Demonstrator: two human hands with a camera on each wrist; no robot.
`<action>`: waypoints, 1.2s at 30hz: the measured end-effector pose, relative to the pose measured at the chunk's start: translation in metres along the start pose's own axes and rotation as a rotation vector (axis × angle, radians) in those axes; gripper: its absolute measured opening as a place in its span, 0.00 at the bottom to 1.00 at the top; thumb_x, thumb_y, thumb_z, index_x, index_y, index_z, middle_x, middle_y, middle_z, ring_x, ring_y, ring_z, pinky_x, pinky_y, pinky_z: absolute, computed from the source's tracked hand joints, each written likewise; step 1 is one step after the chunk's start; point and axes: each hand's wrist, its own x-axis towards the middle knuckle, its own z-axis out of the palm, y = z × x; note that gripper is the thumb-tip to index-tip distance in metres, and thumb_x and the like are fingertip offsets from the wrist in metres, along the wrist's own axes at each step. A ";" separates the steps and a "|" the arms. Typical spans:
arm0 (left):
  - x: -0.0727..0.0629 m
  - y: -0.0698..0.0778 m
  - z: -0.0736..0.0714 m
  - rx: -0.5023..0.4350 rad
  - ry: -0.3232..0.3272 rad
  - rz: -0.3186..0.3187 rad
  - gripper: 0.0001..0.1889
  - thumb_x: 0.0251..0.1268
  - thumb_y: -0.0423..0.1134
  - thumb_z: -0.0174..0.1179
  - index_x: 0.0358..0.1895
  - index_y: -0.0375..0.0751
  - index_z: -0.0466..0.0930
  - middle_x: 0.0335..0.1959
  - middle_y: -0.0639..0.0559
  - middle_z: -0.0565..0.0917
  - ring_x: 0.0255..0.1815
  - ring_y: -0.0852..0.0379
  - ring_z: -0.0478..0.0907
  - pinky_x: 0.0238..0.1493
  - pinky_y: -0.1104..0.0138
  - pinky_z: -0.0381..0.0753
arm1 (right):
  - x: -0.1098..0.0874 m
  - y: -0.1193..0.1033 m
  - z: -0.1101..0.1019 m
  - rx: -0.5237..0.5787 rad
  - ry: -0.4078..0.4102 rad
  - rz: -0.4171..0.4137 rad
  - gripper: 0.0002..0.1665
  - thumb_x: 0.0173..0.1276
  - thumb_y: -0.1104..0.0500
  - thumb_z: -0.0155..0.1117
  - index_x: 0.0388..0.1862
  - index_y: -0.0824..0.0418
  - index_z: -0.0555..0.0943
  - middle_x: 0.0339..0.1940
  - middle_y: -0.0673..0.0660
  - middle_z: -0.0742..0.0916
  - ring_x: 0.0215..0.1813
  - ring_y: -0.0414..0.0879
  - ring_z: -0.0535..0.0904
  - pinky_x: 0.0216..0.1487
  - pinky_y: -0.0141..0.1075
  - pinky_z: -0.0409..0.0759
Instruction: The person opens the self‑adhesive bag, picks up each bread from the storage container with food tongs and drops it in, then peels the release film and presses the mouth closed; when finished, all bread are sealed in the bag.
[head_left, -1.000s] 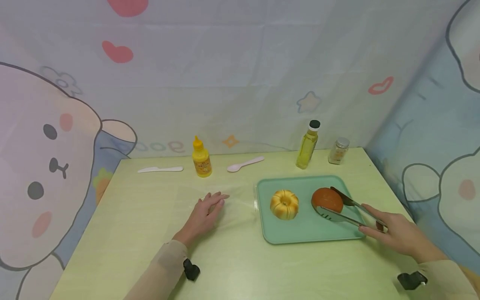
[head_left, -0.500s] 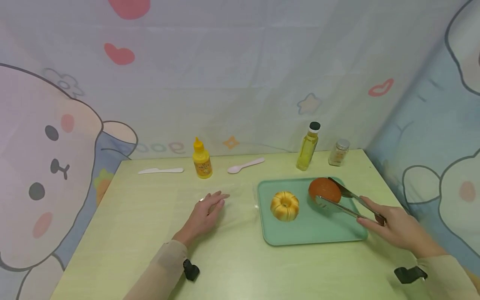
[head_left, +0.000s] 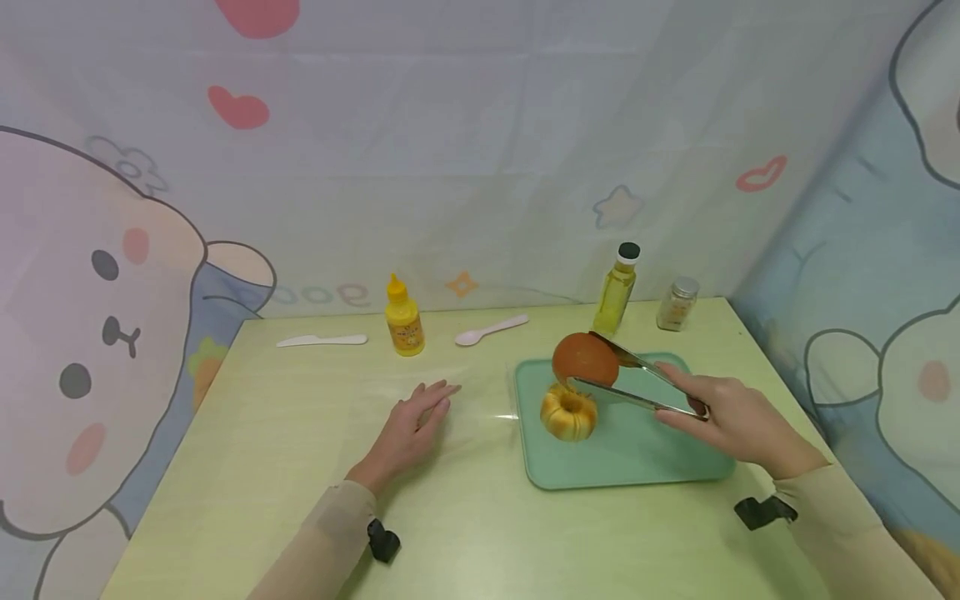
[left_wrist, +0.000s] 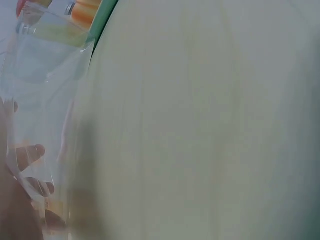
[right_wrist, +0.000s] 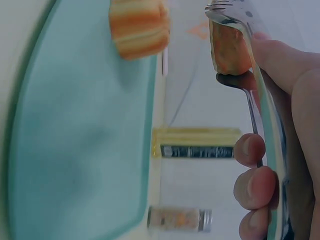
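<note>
My right hand (head_left: 731,414) grips metal tongs (head_left: 637,400), whose tips clasp a round brown bun (head_left: 585,360). The bun is raised over the back left part of the green tray (head_left: 667,467); its side shows in the right wrist view as an orange-brown bun (right_wrist: 231,50). Just in front of it on the tray sits a ring-shaped golden bread (head_left: 567,415). Left of the tray, my left hand (head_left: 405,433) holds a clear plastic bag (left_wrist: 55,70), its fingers seen through the film. The bag reaches toward the tray's left edge.
Along the table's back lie a white knife (head_left: 321,340) and a pale pink spoon (head_left: 491,330). A yellow squeeze bottle (head_left: 405,321) stands between them. Behind the tray are an oil bottle (head_left: 615,292) and a small seasoning jar (head_left: 677,305). A printed cloth hangs behind.
My right hand has lifted the bun off the tray's right side with the tongs and carried it left, up behind the ring-shaped bread. My left hand has barely moved.
</note>
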 end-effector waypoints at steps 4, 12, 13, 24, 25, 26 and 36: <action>0.000 0.000 0.000 0.007 -0.005 0.006 0.19 0.87 0.47 0.49 0.71 0.54 0.80 0.75 0.39 0.74 0.80 0.25 0.59 0.72 0.22 0.46 | 0.019 -0.014 0.007 0.023 -0.053 -0.033 0.39 0.74 0.40 0.70 0.79 0.49 0.73 0.21 0.38 0.69 0.21 0.30 0.59 0.22 0.29 0.61; 0.000 0.001 0.001 0.037 0.004 0.003 0.19 0.86 0.48 0.50 0.72 0.57 0.79 0.76 0.43 0.74 0.81 0.28 0.58 0.73 0.23 0.43 | 0.052 -0.034 0.027 0.011 -0.103 -0.146 0.38 0.73 0.39 0.70 0.77 0.51 0.76 0.17 0.36 0.67 0.21 0.30 0.58 0.24 0.29 0.61; 0.000 0.001 0.001 0.042 0.005 0.004 0.19 0.86 0.48 0.50 0.72 0.57 0.79 0.76 0.44 0.75 0.81 0.28 0.58 0.73 0.23 0.43 | 0.055 -0.037 0.029 0.012 -0.106 -0.158 0.38 0.73 0.40 0.70 0.77 0.51 0.76 0.17 0.36 0.67 0.20 0.30 0.58 0.24 0.29 0.61; 0.000 -0.003 0.004 0.025 0.069 0.025 0.19 0.86 0.47 0.49 0.70 0.53 0.81 0.73 0.43 0.78 0.80 0.28 0.62 0.72 0.22 0.46 | 0.075 -0.053 0.044 0.011 -0.224 -0.195 0.37 0.76 0.35 0.64 0.77 0.51 0.76 0.18 0.37 0.71 0.21 0.30 0.64 0.22 0.31 0.64; 0.000 -0.003 0.004 0.023 0.076 0.031 0.19 0.86 0.47 0.49 0.70 0.53 0.81 0.73 0.43 0.78 0.79 0.29 0.63 0.72 0.22 0.47 | 0.076 -0.053 0.046 0.013 -0.236 -0.195 0.37 0.76 0.35 0.64 0.77 0.51 0.76 0.19 0.37 0.72 0.21 0.30 0.64 0.22 0.31 0.64; 0.001 -0.004 0.005 0.025 0.084 0.041 0.19 0.86 0.46 0.49 0.69 0.52 0.82 0.72 0.43 0.79 0.79 0.29 0.63 0.72 0.22 0.48 | 0.077 -0.054 0.047 0.018 -0.248 -0.194 0.37 0.76 0.35 0.64 0.77 0.50 0.76 0.19 0.38 0.72 0.22 0.30 0.65 0.22 0.31 0.65; 0.002 -0.003 0.007 -0.010 0.066 0.076 0.18 0.86 0.44 0.50 0.67 0.49 0.83 0.71 0.39 0.79 0.79 0.29 0.64 0.71 0.21 0.47 | 0.090 -0.064 0.056 0.043 -0.311 -0.204 0.37 0.74 0.35 0.66 0.76 0.48 0.77 0.20 0.39 0.75 0.22 0.32 0.67 0.24 0.33 0.67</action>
